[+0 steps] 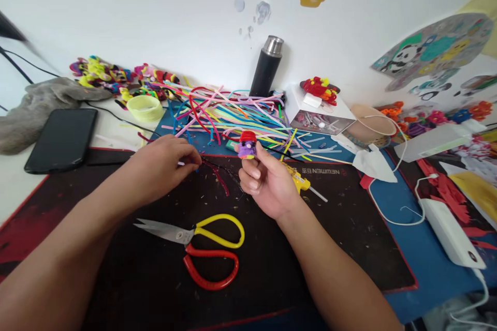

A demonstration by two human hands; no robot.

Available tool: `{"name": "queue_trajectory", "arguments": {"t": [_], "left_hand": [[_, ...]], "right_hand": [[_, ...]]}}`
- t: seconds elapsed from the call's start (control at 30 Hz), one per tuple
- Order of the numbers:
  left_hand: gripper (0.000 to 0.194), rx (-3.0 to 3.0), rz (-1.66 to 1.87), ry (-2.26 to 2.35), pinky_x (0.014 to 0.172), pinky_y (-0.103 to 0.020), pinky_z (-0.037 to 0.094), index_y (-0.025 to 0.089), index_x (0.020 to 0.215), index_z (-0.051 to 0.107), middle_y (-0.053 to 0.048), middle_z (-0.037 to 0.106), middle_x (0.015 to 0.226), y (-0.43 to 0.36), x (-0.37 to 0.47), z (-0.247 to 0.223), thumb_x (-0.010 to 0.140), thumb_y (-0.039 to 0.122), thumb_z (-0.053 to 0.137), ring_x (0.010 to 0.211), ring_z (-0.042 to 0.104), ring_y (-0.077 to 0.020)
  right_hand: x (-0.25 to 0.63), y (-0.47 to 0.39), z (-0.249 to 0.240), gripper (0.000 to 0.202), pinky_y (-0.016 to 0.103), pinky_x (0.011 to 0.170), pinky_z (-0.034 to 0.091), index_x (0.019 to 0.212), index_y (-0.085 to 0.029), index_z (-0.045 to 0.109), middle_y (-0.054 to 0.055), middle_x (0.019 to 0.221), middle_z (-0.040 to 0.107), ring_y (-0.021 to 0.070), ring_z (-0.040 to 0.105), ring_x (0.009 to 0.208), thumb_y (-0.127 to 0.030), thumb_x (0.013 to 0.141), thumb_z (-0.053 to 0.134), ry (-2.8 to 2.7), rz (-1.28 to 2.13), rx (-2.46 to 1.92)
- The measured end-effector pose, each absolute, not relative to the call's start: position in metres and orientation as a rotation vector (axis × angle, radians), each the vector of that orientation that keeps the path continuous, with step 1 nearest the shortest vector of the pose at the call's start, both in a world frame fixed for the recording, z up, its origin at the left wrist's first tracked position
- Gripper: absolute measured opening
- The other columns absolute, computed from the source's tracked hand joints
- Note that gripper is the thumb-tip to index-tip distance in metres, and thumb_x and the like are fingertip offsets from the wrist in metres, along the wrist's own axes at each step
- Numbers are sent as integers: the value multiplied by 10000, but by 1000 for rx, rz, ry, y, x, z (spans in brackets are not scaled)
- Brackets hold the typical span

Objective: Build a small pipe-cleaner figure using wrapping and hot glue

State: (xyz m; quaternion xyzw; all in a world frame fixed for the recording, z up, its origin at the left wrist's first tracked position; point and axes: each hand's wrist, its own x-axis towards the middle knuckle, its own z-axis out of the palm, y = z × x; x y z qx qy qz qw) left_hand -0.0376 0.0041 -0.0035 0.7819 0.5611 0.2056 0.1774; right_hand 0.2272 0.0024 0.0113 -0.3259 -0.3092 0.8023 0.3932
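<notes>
My right hand (274, 183) is closed around a small fuzzy pipe-cleaner figure (247, 146), red on top, dark in the middle, purple and yellow below. It is held up above the black desk mat (295, 264). To its left, my left hand (169, 160) has thumb and fingers pinched together low over the mat; what they hold is hard to make out. A dark red pipe cleaner (221, 180) and thin black strands lie just beside those fingertips. Nearer to me, scissors (186, 235) with one yellow and one red handle rest on the mat, blades slightly apart.
Behind the hands spreads a pile of colourful pipe cleaners (217, 114). A black thermos (266, 67), a white box (320, 114) and a yellow tape roll (145, 108) stand around it. A phone (62, 139) lies left; a yellow glue gun (298, 181) and white power bank (452, 232) are right.
</notes>
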Motion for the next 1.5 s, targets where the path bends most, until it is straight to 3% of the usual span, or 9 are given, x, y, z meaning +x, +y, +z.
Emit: {"name": "queue_trajectory", "arguments": {"t": [0.3, 0.57, 0.83, 0.93, 1.07, 1.23, 1.37, 1.5], "left_hand": [[220, 2333, 429, 1491, 1140, -593, 559, 330, 827, 810, -102, 825, 926, 4, -37, -15, 912, 386, 615, 1012, 777, -389], [172, 2356, 349, 1535, 954, -538, 568, 321, 849, 790, -107, 829, 912, 4, -37, -24, 867, 385, 631, 988, 753, -405], [247, 2528, 247, 1454, 869, -477, 522, 263, 835, 713, -120, 780, 858, -3, -32, -22, 958, 346, 516, 873, 717, -354], [235, 2495, 324, 1427, 886, -461, 521, 264, 821, 691, -110, 759, 842, -3, -31, -16, 959, 370, 533, 863, 707, -339], [261, 2301, 592, 1443, 976, -435, 519, 258, 903, 727, -110, 824, 1039, -4, -26, 0, 985, 449, 568, 1019, 731, -336], [248, 1799, 737, 1550, 673, -326, 472, 274, 912, 786, -21, 801, 816, -9, -14, 14, 906, 508, 704, 721, 682, -239], [231, 1512, 997, 1359, 693, -282, 551, 233, 926, 800, -9, 806, 817, -9, -7, 20, 839, 439, 856, 723, 708, -194], [344, 1333, 1048, 1324, 763, -312, 623, 212, 990, 895, -56, 884, 895, -8, -6, 25, 722, 417, 964, 789, 774, -207]], "right_hand": [[227, 1, 13, 632, 289, 497, 208, 674, -234, 497, -82, 589, 384, 93, 323, 491, -632, 1007, 858, -761, 2032, -813], [227, 1, 13, 439, 281, 485, 208, 815, -233, 627, -89, 599, 413, 98, 355, 487, -542, 1096, 761, -702, 2057, -791], [227, 0, 9, 339, 260, 468, 221, 957, -209, 733, -103, 594, 430, 93, 370, 486, -521, 1073, 795, -704, 2082, -751], [226, 0, 6, 373, 263, 470, 228, 923, -210, 716, -101, 596, 436, 91, 378, 485, -544, 1050, 823, -721, 2083, -736], [226, -1, 5, 472, 268, 472, 233, 815, -223, 622, -100, 603, 449, 86, 390, 488, -566, 983, 898, -740, 2076, -726], [225, -2, 5, 544, 274, 479, 242, 769, -235, 546, -102, 596, 440, 89, 391, 489, -587, 956, 916, -737, 2067, -749], [224, -2, 4, 531, 269, 473, 242, 798, -235, 551, -100, 600, 468, 90, 389, 486, -597, 957, 906, -734, 2063, -734], [223, -2, 4, 540, 265, 469, 243, 803, -238, 543, -102, 590, 466, 89, 387, 479, -593, 926, 931, -738, 2062, -731]]}}
